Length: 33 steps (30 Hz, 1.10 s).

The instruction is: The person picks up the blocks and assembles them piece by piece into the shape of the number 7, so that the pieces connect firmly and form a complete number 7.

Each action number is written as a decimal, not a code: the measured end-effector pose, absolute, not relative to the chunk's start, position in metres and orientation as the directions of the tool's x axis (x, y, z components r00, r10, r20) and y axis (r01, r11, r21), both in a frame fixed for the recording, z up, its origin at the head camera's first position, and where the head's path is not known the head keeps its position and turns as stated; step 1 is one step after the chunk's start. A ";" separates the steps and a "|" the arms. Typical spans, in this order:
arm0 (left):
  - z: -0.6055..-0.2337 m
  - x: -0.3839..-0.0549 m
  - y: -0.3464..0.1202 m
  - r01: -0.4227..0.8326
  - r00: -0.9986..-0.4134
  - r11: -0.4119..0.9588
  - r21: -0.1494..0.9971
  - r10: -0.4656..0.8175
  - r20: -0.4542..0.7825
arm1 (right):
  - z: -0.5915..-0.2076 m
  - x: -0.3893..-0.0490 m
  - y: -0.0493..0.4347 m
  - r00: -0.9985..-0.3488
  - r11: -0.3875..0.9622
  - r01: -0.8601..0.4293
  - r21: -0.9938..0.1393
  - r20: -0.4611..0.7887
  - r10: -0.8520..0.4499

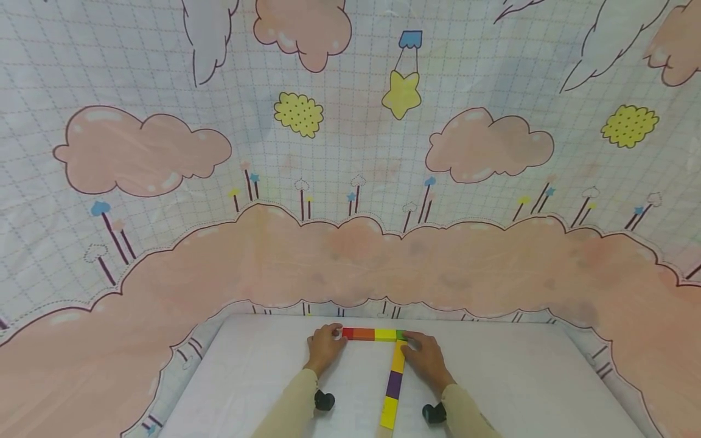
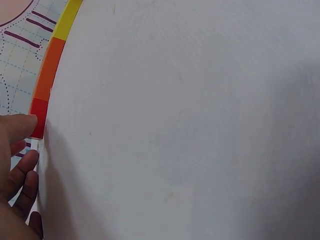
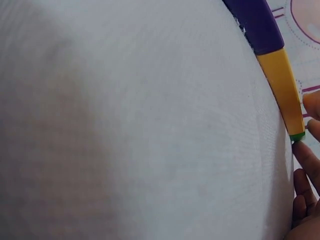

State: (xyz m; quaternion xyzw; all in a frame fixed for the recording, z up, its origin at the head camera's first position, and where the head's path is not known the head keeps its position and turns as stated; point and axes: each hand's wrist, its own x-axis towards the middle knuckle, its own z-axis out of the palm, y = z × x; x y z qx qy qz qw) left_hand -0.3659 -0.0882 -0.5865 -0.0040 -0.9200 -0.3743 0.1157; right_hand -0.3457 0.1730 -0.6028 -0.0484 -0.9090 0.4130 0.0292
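A row of coloured blocks lies along the far edge of the white tabletop: a red block (image 1: pixel 347 333), an orange block (image 1: pixel 364 334), a yellow block (image 1: pixel 385 334) and a green block (image 1: pixel 401 334). My left hand (image 1: pixel 325 348) pinches the red block at the row's left end, its other fingers loosely curled in the left wrist view. At the right end, my right hand (image 1: pixel 428 359) holds the green block by its fingertips, with its thumb close by the yellow-orange block (image 1: pixel 399 356). From that corner a second line runs toward me, with a purple block (image 1: pixel 394 384) and another yellow block (image 1: pixel 389 412).
The white tabletop (image 1: pixel 246 371) reaches out on both sides of the blocks. Behind it hangs a cloth (image 1: pixel 350 261) printed with clouds and stars. Black wrist pieces (image 1: pixel 325 401) show beside both sleeves. A pale block (image 1: pixel 384 433) is cut off at the bottom edge.
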 end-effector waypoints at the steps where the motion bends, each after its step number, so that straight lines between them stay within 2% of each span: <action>1: -0.587 -0.366 -0.089 0.093 -0.974 0.716 0.692 -0.080 0.213 | -0.603 -0.346 0.173 -0.993 0.650 0.067 -0.757 0.011 0.115; 21: -0.591 -0.353 -0.099 0.182 -0.968 0.681 0.709 -0.001 0.250 | -0.600 -0.347 0.180 -0.992 0.583 0.102 -0.806 -0.036 0.124; 33: -0.580 -0.332 -0.115 0.222 -0.967 0.668 0.710 0.059 0.247 | -0.592 -0.339 0.181 -0.999 0.596 0.025 -0.802 0.007 0.051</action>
